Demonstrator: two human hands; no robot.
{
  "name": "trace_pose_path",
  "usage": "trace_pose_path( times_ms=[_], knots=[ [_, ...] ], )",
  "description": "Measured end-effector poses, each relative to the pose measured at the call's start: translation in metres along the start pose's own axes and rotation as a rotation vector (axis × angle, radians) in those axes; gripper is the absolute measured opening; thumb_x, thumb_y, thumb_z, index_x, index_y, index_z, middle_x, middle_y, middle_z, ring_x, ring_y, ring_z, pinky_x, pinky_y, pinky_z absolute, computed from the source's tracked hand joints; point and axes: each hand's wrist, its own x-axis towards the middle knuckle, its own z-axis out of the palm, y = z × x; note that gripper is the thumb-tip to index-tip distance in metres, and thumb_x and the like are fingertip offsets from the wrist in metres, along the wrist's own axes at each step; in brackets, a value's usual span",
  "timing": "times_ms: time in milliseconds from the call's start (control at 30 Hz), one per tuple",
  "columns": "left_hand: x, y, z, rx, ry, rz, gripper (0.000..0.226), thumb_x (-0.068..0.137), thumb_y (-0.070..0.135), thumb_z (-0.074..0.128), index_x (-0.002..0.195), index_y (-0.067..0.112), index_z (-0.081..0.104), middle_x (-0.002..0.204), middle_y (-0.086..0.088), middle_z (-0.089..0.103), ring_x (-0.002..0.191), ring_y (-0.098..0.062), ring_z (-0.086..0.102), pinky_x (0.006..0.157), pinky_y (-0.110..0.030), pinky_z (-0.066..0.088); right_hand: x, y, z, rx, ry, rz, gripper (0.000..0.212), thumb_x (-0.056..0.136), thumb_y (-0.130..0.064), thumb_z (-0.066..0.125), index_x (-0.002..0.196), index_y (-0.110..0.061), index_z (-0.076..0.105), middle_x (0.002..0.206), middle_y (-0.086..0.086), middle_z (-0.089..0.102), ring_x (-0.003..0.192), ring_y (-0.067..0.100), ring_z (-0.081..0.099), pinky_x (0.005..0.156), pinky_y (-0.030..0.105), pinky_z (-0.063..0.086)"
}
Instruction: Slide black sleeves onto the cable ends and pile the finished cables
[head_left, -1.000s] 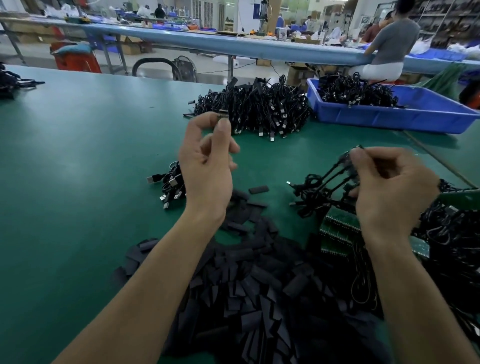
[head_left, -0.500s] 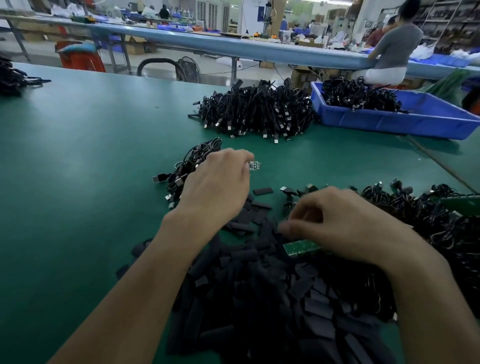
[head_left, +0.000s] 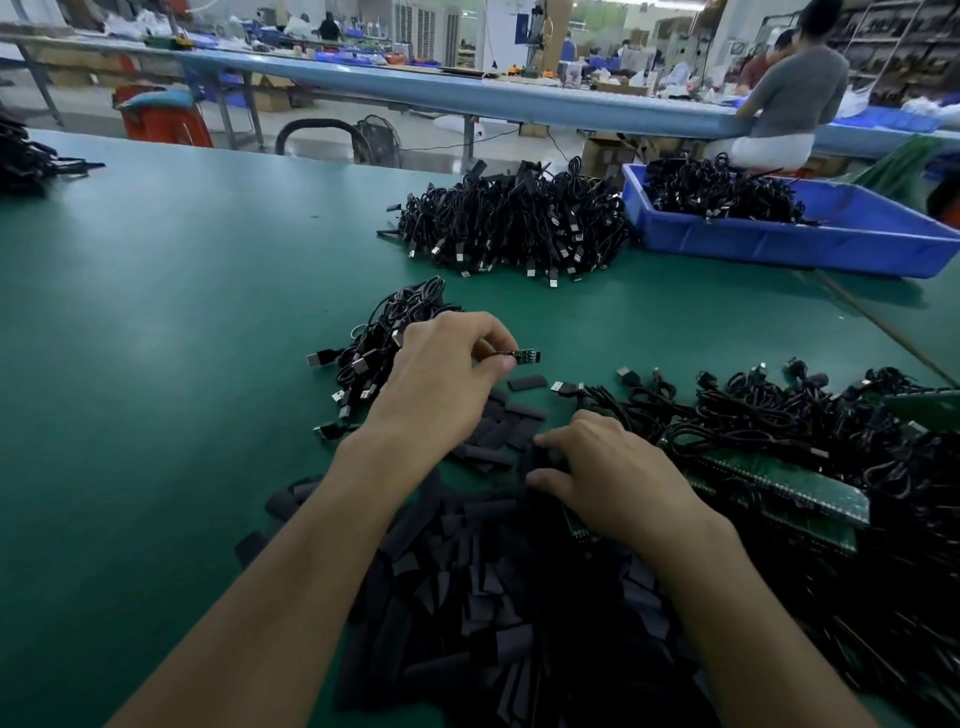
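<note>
1. The left grip (head_left: 441, 374) pinched a bare cable end (head_left: 524, 356) above the tabletop (head_left: 182, 312).
2. The right grip (head_left: 613, 478) curled into the sleeves (head_left: 467, 597); whether it held one was unclear.
3. Taking a single sleeve, mouth toward that end, seemed best.

Bright, washed-out light fills the far hall; the near heap of sleeves (head_left: 467, 597) is murky and dim. A pale sheen lies on the green surface (head_left: 156, 322) at left. Shadows are soft. Lines bow at the edges; the far right background is blurred.
</note>
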Motion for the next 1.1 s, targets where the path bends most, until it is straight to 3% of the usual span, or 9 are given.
trace_pose_path(
  times_ms=[133,200,300,500,633,733,833,900,1100],
  knots=[
    [0.000,-0.005,0.004,-0.052,-0.017,-0.018,0.005,0.090,0.027,0.074,0.093,0.030,0.074,0.068,0.008,0.069,0.070,-0.009,0.066,0.072,-0.037,0.060,0.000,-0.002,-0.002,0.067,0.106,-0.007,0.032,0.087,-0.046,0.072,0.117,-0.036,0.066,0.105,-0.007,0.051,0.111,0.019,0.055,0.077,0.032,0.041],
    [0.000,-0.006,0.006,-0.053,-0.027,-0.015,0.004,0.090,0.026,0.073,0.091,0.030,0.074,0.058,0.012,0.067,0.058,0.000,0.064,0.062,-0.028,0.056,0.000,-0.001,-0.006,0.155,0.163,-0.014,0.017,0.082,-0.042,0.077,0.094,-0.034,0.068,0.096,-0.010,0.053,0.098,0.017,0.057,0.075,0.032,0.045],
    [0.000,-0.006,0.007,-0.044,-0.045,-0.014,0.009,0.093,0.026,0.071,0.086,0.032,0.071,0.059,0.011,0.068,0.055,0.002,0.064,0.056,-0.019,0.045,0.000,0.006,-0.016,0.344,0.174,-0.038,0.019,0.082,-0.031,0.078,0.077,-0.026,0.061,0.083,-0.009,0.064,0.079,0.013,0.061,0.074,0.036,0.053],
    [-0.002,-0.004,0.011,-0.055,-0.083,-0.001,0.011,0.097,0.036,0.064,0.100,0.034,0.074,0.070,0.009,0.068,0.061,0.001,0.063,0.065,-0.026,0.051,-0.003,0.024,-0.031,0.590,0.378,-0.039,0.017,0.093,-0.022,0.066,0.090,-0.031,0.052,0.078,-0.002,0.066,0.068,0.015,0.064,0.063,0.028,0.052],
    [-0.001,-0.002,0.010,-0.060,-0.099,0.006,0.012,0.098,0.033,0.063,0.098,0.030,0.075,0.070,0.010,0.069,0.062,0.002,0.062,0.067,-0.025,0.053,-0.005,0.029,-0.035,0.752,0.472,-0.084,0.028,0.096,-0.017,0.064,0.105,-0.043,0.064,0.077,-0.007,0.072,0.068,0.007,0.066,0.066,0.018,0.054],
    [0.000,-0.001,0.011,-0.076,-0.143,0.000,0.011,0.099,0.030,0.062,0.097,0.028,0.073,0.071,0.010,0.071,0.062,0.001,0.063,0.068,-0.017,0.053,-0.003,0.029,-0.034,0.885,0.536,-0.078,0.026,0.095,-0.014,0.065,0.103,-0.038,0.070,0.081,-0.017,0.073,0.070,0.002,0.067,0.068,0.015,0.052],
    [0.000,0.000,0.012,-0.115,-0.186,0.001,0.011,0.100,0.025,0.060,0.105,0.024,0.070,0.072,0.012,0.072,0.061,0.005,0.063,0.056,-0.006,0.044,-0.002,0.029,-0.032,0.927,0.554,-0.067,0.021,0.090,-0.016,0.072,0.106,-0.030,0.073,0.088,-0.015,0.074,0.082,-0.001,0.068,0.075,0.015,0.053],
    [0.000,0.001,0.011,-0.155,-0.214,-0.002,0.011,0.101,0.023,0.059,0.109,0.024,0.066,0.073,0.010,0.073,0.059,0.005,0.063,0.052,-0.006,0.041,0.000,0.030,-0.030,0.920,0.559,-0.061,0.022,0.087,-0.018,0.076,0.107,-0.025,0.074,0.093,-0.014,0.074,0.087,0.000,0.069,0.079,0.016,0.054],
    [-0.001,0.003,0.009,-0.248,-0.232,-0.013,0.007,0.099,0.022,0.061,0.099,0.029,0.062,0.071,0.011,0.074,0.059,0.001,0.063,0.048,-0.014,0.044,0.003,0.032,-0.024,0.936,0.585,-0.076,0.020,0.089,-0.018,0.074,0.109,-0.019,0.073,0.078,-0.011,0.075,0.072,0.001,0.070,0.067,0.010,0.050]
  ],
)
